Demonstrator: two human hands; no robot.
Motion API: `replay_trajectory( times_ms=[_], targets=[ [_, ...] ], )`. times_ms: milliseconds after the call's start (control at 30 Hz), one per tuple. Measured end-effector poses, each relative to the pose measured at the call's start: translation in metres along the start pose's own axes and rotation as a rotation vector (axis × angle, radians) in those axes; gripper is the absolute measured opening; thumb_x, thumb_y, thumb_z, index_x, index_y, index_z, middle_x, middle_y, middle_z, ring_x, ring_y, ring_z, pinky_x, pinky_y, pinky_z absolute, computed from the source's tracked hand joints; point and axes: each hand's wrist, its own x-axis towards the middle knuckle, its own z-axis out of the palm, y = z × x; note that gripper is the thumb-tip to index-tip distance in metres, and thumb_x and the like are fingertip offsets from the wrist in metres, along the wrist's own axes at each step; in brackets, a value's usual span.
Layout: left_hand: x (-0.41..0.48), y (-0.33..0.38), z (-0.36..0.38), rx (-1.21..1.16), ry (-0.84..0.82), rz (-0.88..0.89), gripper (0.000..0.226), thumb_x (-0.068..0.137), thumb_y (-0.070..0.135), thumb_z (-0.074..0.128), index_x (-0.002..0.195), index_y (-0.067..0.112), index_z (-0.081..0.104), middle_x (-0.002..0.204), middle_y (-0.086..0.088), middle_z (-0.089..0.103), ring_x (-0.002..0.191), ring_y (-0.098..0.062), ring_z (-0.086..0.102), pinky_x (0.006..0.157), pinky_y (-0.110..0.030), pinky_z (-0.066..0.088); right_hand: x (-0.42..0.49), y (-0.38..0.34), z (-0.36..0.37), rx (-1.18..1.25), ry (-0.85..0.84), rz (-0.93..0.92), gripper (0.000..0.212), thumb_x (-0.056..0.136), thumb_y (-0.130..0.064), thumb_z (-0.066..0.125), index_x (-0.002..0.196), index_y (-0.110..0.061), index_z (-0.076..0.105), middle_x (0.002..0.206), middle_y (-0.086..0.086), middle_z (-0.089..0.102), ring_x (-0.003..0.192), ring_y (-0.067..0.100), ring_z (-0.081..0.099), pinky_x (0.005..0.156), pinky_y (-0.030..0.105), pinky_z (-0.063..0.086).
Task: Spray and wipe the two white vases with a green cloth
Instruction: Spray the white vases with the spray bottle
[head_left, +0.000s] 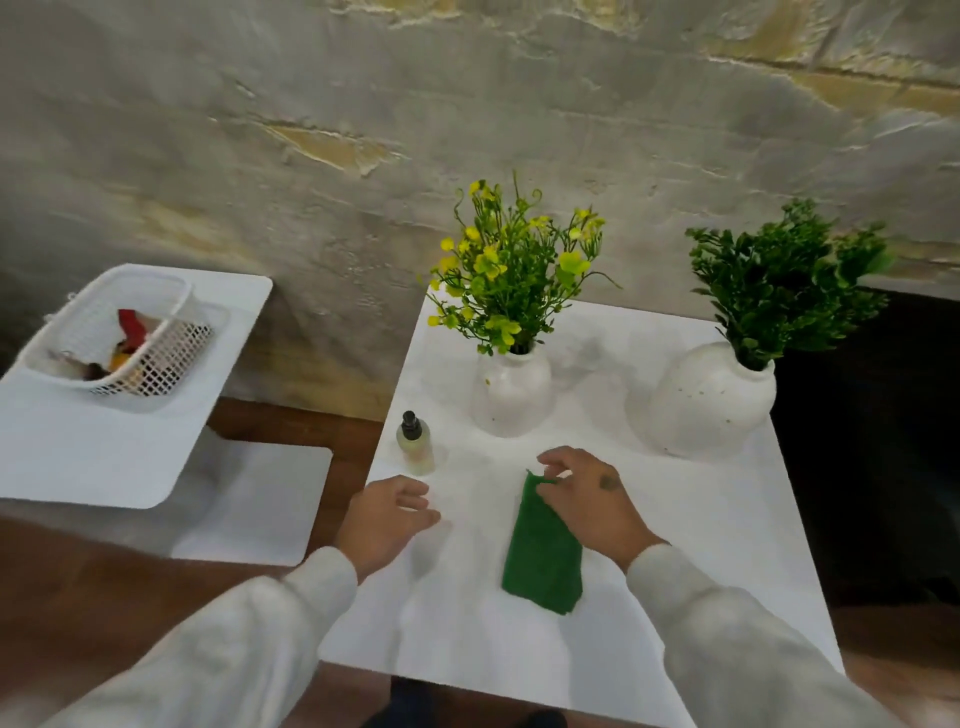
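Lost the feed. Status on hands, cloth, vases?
Left hand empty near spray bottle. Right hand pinches green cloth at far corner. Yellow-flower vase, leafy vase untouched. Nothing blocking.

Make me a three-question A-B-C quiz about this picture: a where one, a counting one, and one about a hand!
1. The bottle stands: A left of both vases; B between them; C right of both.
2. How many vases? A one; B two; C three.
3. The left hand: A grips the bottle; B holds nothing; C grips a vase.
Answers: 1 A, it is beside the table's left edge; 2 B, one with flowers, one with leaves; 3 B, its fingers are open and empty.
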Motion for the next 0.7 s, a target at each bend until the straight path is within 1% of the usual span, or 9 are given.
replay_trajectory(
  times_ms=[67,100,167,200,267,333,367,533,700],
  targets=[
    [-0.001,-0.001,-0.009,-0.049,0.123,0.005,0.033,0.077,0.023,0.079,0.108,0.018,0.067,0.100,0.004,0.068,0.091,-0.014,0.064,0.082,-0.037,0.058,0.009,-0.022,0.008,0.024,-0.064,-0.057,0.030,0.091,-0.018,0.066,0.119,-0.025,0.062,0.113,-0.005,0.060,0.095,0.015,0.063,0.087,0.026,0.052],
    [0.001,0.000,-0.013,-0.074,0.191,0.020,0.032,0.078,0.021,0.078,0.107,0.019,0.067,0.100,0.004,0.068,0.091,-0.014,0.064,0.082,-0.038,0.058,0.012,-0.032,0.013,0.037,-0.092,-0.077,0.030,0.090,-0.019,0.066,0.119,-0.026,0.062,0.112,-0.005,0.060,0.093,0.016,0.064,0.083,0.026,0.053],
    [0.005,0.002,-0.022,-0.105,0.284,0.060,0.035,0.077,0.020,0.077,0.110,0.022,0.066,0.104,0.006,0.067,0.093,-0.014,0.064,0.087,-0.040,0.056,0.020,-0.053,0.027,0.036,-0.133,-0.121,0.032,0.090,-0.019,0.067,0.121,-0.025,0.062,0.112,-0.005,0.059,0.091,0.018,0.065,0.079,0.025,0.053],
    [0.007,0.005,-0.025,-0.120,0.295,0.083,0.038,0.077,0.019,0.077,0.112,0.023,0.065,0.106,0.006,0.066,0.094,-0.013,0.065,0.089,-0.040,0.055,0.023,-0.061,0.034,0.027,-0.143,-0.146,0.034,0.090,-0.018,0.068,0.123,-0.025,0.061,0.113,-0.004,0.059,0.091,0.019,0.065,0.081,0.027,0.054],
    [0.012,0.010,-0.031,-0.124,0.270,0.144,0.042,0.078,0.016,0.076,0.117,0.023,0.062,0.110,0.006,0.065,0.093,-0.010,0.065,0.086,-0.032,0.055,0.030,-0.076,0.047,0.009,-0.153,-0.190,0.039,0.090,-0.020,0.069,0.127,-0.026,0.058,0.116,-0.003,0.058,0.091,0.019,0.065,0.089,0.032,0.055],
    [0.017,0.014,-0.034,-0.093,0.228,0.216,0.045,0.079,0.016,0.077,0.120,0.023,0.061,0.110,0.009,0.064,0.094,-0.008,0.063,0.078,-0.018,0.050,0.037,-0.087,0.057,-0.006,-0.147,-0.214,0.044,0.089,-0.022,0.070,0.131,-0.026,0.056,0.121,-0.003,0.057,0.093,0.018,0.064,0.092,0.036,0.054],
    [0.019,0.016,-0.034,-0.092,0.211,0.247,0.045,0.078,0.016,0.078,0.119,0.024,0.061,0.110,0.010,0.064,0.095,-0.008,0.063,0.075,-0.014,0.048,0.039,-0.091,0.060,-0.012,-0.137,-0.225,0.046,0.089,-0.023,0.070,0.132,-0.025,0.055,0.123,-0.003,0.057,0.094,0.018,0.064,0.092,0.036,0.054],
    [0.032,0.014,-0.035,-0.124,0.135,0.328,0.043,0.077,0.015,0.079,0.111,0.034,0.060,0.110,0.013,0.066,0.100,-0.008,0.064,0.076,-0.012,0.050,0.045,-0.101,0.075,-0.011,-0.108,-0.255,0.046,0.087,-0.026,0.074,0.130,-0.022,0.058,0.126,-0.002,0.058,0.094,0.017,0.063,0.088,0.028,0.053],
    [0.042,0.012,-0.036,-0.105,0.103,0.353,0.039,0.077,0.018,0.080,0.108,0.035,0.062,0.103,0.018,0.067,0.098,-0.002,0.063,0.071,-0.005,0.047,0.049,-0.101,0.085,-0.032,-0.057,-0.236,0.038,0.088,-0.025,0.073,0.123,-0.026,0.059,0.122,-0.005,0.060,0.092,0.015,0.063,0.084,0.025,0.053]
  ],
)
